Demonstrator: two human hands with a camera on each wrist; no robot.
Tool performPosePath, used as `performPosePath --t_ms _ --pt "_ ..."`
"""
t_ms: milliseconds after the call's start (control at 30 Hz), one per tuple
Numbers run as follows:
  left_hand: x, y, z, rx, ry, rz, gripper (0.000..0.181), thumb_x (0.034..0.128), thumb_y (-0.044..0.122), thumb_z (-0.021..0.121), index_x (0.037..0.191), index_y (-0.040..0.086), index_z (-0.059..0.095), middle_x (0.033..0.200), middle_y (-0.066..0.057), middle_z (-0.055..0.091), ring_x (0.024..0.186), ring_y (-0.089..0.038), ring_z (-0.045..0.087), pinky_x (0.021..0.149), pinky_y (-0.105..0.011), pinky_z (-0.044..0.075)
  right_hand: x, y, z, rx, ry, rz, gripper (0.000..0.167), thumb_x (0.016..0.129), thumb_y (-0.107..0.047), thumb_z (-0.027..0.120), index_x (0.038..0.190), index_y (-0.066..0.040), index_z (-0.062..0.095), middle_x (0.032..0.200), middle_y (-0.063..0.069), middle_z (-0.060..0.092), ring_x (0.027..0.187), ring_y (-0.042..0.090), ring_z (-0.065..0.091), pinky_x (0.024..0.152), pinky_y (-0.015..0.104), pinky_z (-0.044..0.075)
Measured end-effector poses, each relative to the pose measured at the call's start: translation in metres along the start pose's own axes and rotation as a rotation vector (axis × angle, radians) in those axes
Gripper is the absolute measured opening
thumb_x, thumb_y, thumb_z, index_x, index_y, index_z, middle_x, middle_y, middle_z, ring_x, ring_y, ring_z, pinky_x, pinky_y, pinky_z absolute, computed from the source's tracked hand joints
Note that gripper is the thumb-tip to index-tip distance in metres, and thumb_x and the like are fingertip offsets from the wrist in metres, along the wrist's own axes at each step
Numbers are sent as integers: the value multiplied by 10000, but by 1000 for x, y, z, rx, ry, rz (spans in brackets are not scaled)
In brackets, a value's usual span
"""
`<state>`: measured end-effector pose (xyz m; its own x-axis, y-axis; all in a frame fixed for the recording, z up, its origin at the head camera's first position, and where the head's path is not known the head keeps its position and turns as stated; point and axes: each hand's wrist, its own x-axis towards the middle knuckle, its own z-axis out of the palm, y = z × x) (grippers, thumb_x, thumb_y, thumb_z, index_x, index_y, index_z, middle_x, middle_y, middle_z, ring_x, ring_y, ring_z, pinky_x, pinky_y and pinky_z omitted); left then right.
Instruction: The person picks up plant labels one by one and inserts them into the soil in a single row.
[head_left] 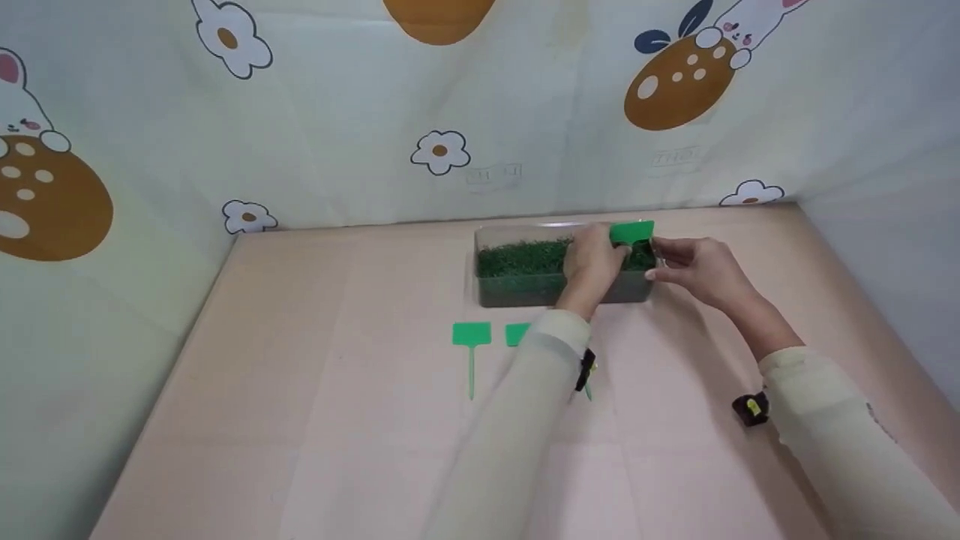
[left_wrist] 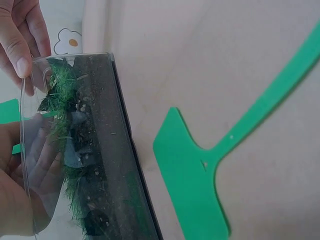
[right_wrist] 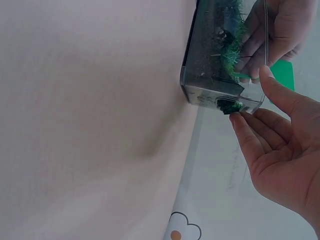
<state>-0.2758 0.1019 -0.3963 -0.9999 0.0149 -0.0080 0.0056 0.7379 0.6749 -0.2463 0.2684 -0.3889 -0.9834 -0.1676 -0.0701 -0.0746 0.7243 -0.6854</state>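
Note:
A clear plastic box (head_left: pixel 517 291) of dark soil and short green grass (head_left: pixel 521 259) stands at the back of the table. My left hand (head_left: pixel 592 259) reaches over the front wall into its right part. Those fingers pinch the stem of a green plant label (head_left: pixel 634 231), whose blank plate stands above the grass; the stem's lower end is hidden. Through the clear wall, the right wrist view shows the left fingers (right_wrist: pixel 254 47) around the stem. At the box's right end my right hand (head_left: pixel 705 271) grips the corner, thumb at the rim and fingers against the end wall.
In front of the box lies a green plant label (head_left: pixel 472 333), stem toward me. A second label (head_left: pixel 516 334) is partly covered by the left sleeve (head_left: pixel 517 405), and a green stem tip (head_left: pixel 589 391) shows beyond it. A patterned cloth (head_left: pixel 337 135) hangs behind the table.

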Motion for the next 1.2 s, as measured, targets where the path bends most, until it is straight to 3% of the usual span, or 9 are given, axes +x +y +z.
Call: performPosePath --t_ms 433,633,900,1200 --pt "-3 -2 -5 -76 15 37 247 928 251 717 1168 195 715 1080 41 735 923 -87 689 822 -266 566 0 -1 1 -3 5 -17 617 922 -197 729 1447 12 481 1472 214 495 1350 351 517 1031 413 475" --pt "-3 -2 -9 -67 5 46 276 918 262 728 1186 203 701 1113 41 732 954 -94 698 827 -259 571 0 -2 0 -6 -5 -9 633 920 -211 733 1454 8 472 1480 216 486 1358 354 508 1042 417 470" --pt "0 -8 -22 -61 -56 51 319 897 295 754 1204 245 689 1167 75 712 992 -74 691 763 -241 562 1 -1 1 -8 -5 -18 650 913 -223 741 1449 25 470 1475 232 484 1348 366 514 1026 417 471" --pt "-2 -16 -33 -136 -66 67 239 902 250 749 1134 240 690 1115 82 713 1020 -71 675 805 -246 558 0 -2 0 -14 -10 -11 654 912 -213 742 1455 22 463 1478 230 483 1350 372 514 1047 445 464"
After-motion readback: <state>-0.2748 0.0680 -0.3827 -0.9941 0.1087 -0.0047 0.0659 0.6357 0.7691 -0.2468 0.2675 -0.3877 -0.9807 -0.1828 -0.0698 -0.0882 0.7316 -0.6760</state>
